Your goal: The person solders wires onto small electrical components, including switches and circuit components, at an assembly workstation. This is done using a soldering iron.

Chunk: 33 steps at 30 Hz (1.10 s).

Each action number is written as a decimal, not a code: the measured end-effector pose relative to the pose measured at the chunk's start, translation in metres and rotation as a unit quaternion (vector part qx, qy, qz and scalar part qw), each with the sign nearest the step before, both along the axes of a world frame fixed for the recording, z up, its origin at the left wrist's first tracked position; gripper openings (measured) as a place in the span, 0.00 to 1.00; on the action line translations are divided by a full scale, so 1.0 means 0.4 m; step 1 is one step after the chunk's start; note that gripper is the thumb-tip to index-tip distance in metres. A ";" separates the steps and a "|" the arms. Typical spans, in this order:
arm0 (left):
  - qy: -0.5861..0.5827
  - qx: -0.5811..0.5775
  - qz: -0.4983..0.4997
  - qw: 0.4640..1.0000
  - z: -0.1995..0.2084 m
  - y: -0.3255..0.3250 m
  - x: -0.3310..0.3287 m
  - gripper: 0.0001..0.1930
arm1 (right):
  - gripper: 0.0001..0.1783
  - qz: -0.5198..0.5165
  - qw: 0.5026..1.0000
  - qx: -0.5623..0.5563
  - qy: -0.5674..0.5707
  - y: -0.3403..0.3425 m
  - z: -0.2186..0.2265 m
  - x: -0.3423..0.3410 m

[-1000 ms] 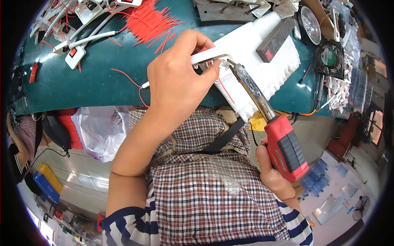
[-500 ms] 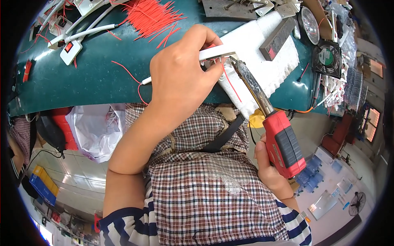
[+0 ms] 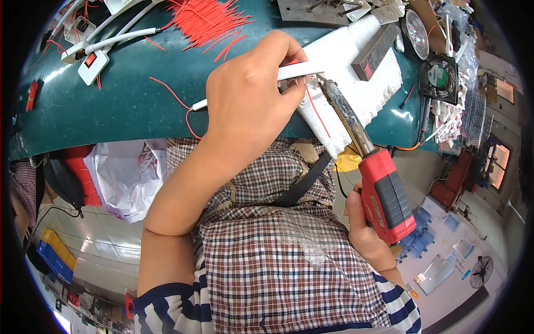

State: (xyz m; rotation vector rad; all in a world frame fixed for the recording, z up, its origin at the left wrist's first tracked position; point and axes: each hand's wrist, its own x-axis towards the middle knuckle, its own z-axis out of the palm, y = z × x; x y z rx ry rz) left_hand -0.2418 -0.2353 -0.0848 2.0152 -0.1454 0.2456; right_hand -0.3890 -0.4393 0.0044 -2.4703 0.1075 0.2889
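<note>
Left hand (image 3: 247, 92): is gripping a white switch housing (image 3: 299, 70) between thumb and bent fingers, its back facing up. The housing is sitting at the fingertips, over the left part of a white foam pad (image 3: 384, 89). Thin red wire (image 3: 317, 111): is hanging from beside the thumb tip toward the person. White cable end (image 3: 199, 104): is showing left of the hand, with red leads.

Right hand (image 3: 364, 231): is grasping the red-and-black handle of a soldering iron (image 3: 378, 189). Its tip is pointing up and left, just beside the housing's right end; contact cannot be told.

Dark block (image 3: 374, 54): is lying on the pad. Farther out, on the green tabletop (image 3: 133, 117): red wire pile (image 3: 208, 22) is lying upper left; black fan (image 3: 439, 78) is standing right.
</note>
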 end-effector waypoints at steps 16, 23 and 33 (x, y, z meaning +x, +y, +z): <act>0.000 0.010 -0.012 1.000 0.001 0.001 0.002 0.13 | 0.12 -0.023 1.000 0.010 -0.003 0.010 -0.005 0.008; 0.001 0.007 -0.011 1.000 0.000 0.004 0.002 0.13 | 0.11 0.014 0.999 -0.027 0.016 -0.010 0.030 0.000; 0.014 0.014 -0.015 1.000 0.008 0.002 0.006 0.13 | 0.30 -0.006 0.987 0.127 -0.101 0.060 -0.020 0.115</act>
